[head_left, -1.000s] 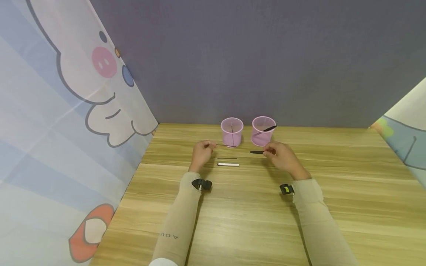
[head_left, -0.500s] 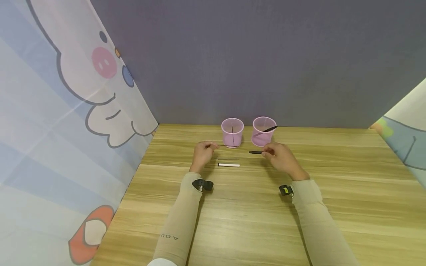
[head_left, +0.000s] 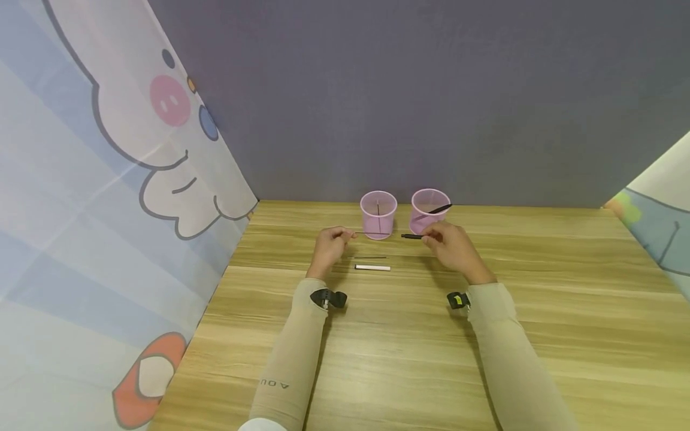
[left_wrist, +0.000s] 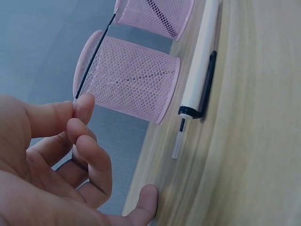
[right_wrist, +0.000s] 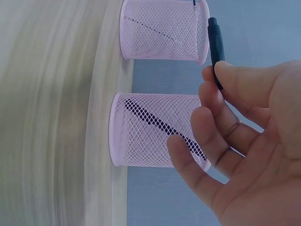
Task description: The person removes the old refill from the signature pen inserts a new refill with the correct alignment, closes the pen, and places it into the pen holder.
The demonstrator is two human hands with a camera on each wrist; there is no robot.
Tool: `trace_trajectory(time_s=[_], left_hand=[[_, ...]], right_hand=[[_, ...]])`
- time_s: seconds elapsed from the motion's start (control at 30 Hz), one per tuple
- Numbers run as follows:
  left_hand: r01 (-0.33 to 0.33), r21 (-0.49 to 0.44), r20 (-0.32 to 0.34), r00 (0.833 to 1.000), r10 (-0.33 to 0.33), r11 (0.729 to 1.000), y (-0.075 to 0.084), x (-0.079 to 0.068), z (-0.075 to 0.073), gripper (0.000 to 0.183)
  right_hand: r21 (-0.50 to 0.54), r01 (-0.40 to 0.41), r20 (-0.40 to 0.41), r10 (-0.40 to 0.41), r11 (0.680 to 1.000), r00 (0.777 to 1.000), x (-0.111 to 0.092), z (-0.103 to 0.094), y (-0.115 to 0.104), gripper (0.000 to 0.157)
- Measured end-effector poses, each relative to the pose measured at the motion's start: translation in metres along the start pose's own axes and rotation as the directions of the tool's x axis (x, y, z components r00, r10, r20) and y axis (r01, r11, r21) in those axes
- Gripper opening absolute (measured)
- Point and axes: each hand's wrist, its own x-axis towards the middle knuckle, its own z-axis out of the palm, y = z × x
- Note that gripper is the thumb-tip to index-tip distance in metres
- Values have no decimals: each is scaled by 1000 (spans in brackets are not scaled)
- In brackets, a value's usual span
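Left hand (head_left: 327,246) pinches a thin black plastic stick (left_wrist: 95,57) only by its left end, so it could wobble; right hand (head_left: 454,246) pinches a short black plastic tube (right_wrist: 216,43)

Refill (left_wrist: 95,56) and barrel (right_wrist: 216,44) apparently closer together.

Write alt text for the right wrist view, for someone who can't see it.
A person's right grip pinches a short black pen barrel between thumb and finger. Behind, in this sideways-turned view, a pink mesh cup holding a black pen and a second mesh cup holding a thin dark rod stand on a wood-grain table.
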Motion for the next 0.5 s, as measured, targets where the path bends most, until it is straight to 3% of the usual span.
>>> trace_trajectory(time_s=[0.27, 0.5], left_hand=[[5, -17, 38, 999, -4, 1000, 3, 0, -1, 22], [-4, -39, 56, 998, 6, 999, 3, 2, -1, 23]], right_hand=[[25, -32, -17, 32, 999, 999, -1, 1, 3, 10], [16, -12, -39, 12, 1000, 999, 1, 2, 4, 10]])
